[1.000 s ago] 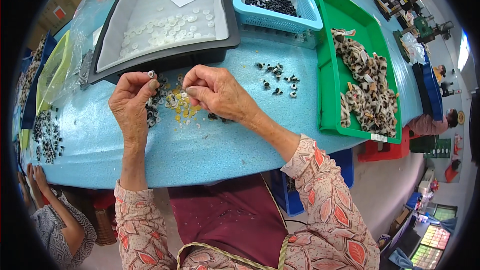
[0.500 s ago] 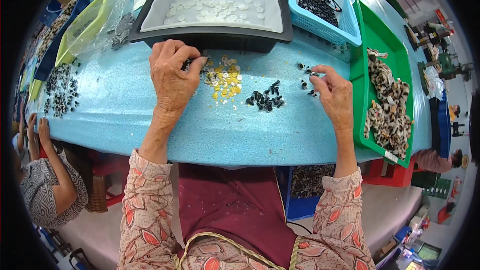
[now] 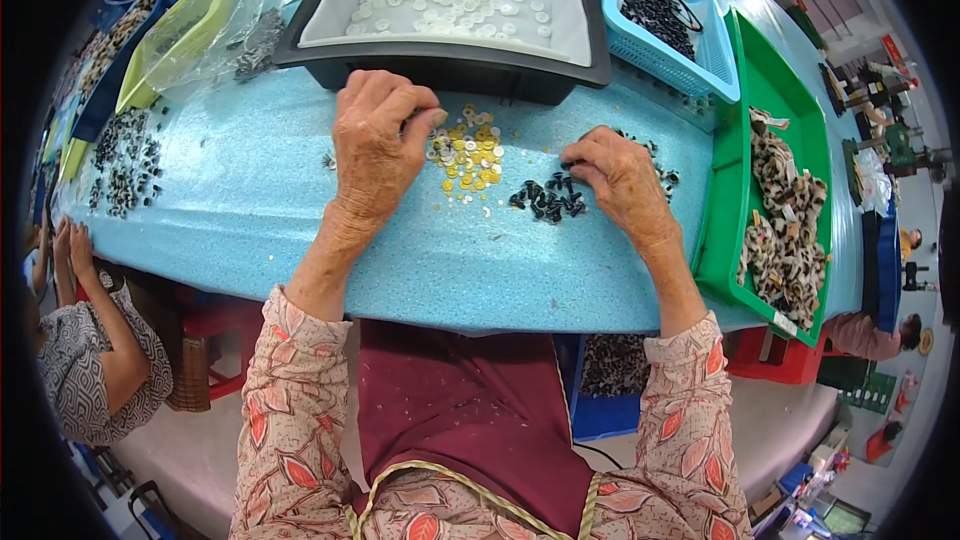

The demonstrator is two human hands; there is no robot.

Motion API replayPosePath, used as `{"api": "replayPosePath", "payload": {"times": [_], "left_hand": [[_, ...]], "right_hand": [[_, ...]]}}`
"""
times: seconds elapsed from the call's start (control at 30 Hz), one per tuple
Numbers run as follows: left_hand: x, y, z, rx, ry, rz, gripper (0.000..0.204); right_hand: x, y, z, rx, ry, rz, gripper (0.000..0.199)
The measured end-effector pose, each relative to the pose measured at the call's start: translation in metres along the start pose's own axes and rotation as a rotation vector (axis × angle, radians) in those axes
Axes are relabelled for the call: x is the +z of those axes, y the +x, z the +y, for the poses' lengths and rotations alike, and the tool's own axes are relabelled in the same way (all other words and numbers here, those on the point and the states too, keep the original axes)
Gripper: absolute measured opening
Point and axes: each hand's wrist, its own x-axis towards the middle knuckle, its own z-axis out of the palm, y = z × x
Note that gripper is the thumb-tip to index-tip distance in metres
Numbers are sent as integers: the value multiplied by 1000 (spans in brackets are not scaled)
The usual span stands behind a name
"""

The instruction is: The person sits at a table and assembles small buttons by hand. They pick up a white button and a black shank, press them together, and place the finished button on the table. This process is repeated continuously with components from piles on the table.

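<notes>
My left hand (image 3: 380, 135) is closed in a pinch beside a scatter of small yellow and white washers (image 3: 470, 152), just in front of the black tray. Whatever its fingers hold is hidden. Thumb and fingertips of my right hand (image 3: 622, 180) press together at the edge of a heap of small black pegs (image 3: 548, 200). A dark bit shows at those fingertips, most likely one of the pegs. More black pegs lie partly covered behind the right hand, and a small dark piece (image 3: 329, 162) rests left of my left hand.
White discs (image 3: 450, 15) lie in the lined black tray (image 3: 440, 75). To its right stand a blue basket (image 3: 670, 65) of black pieces and a green crate (image 3: 712, 250) with spotted plush pieces (image 3: 785, 220). More black pegs (image 3: 125, 165) lie at left, near another person's hands (image 3: 75, 245).
My right hand has moved left from the scattered pegs to the heap. My left hand has shifted slightly right and away; the dark pieces seen in its fingers no longer show. The view has shifted slightly.
</notes>
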Motion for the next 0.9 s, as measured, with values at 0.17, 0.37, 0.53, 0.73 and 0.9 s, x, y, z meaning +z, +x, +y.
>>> {"api": "replayPosePath", "payload": {"times": [0.17, 0.37, 0.53, 0.73, 0.9], "left_hand": [[1, -3, -6, 17, -55, -110, 14], [7, -5, 0, 72, -83, -279, 12], [14, -10, 3, 103, 7, -317, 11], [20, -12, 4, 121, 21, -306, 10], [18, -8, 6, 48, -56, -241, 9]], "right_hand": [[-6, 4, -7, 79, 175, 98, 13], [-4, 36, -37, 210, 532, -44, 10], [13, 49, -35, 261, 873, -64, 13], [33, 44, -28, 312, 1341, -77, 18], [35, 43, -25, 361, 1499, -115, 17]]}}
